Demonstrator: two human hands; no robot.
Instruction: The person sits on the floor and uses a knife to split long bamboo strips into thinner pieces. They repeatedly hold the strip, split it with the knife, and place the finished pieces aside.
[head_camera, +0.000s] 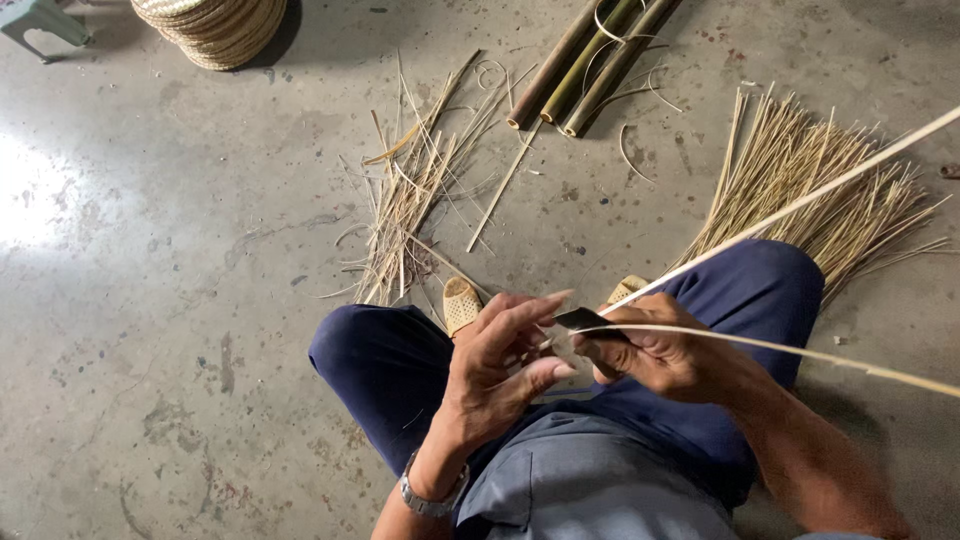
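Mid-split — the right hand (665, 355) grips a dark knife (590, 320), the left hand (500, 365) pinches the bamboo strip (800, 195); steady blade control likely needed.

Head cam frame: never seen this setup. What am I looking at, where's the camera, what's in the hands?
One picture, from a camera worn on a person's head, looking down at their own lap and a concrete floor. No machine here, just two bare hands. The right hand grips a dark knife blade set into a long bamboo strip, which forks into two thin strands running off to the right. The left hand, above a wristwatch, steadies the strip at the blade. On the floor: bamboo poles, a bundle of split slivers, loose scraps, and stacked woven trays.
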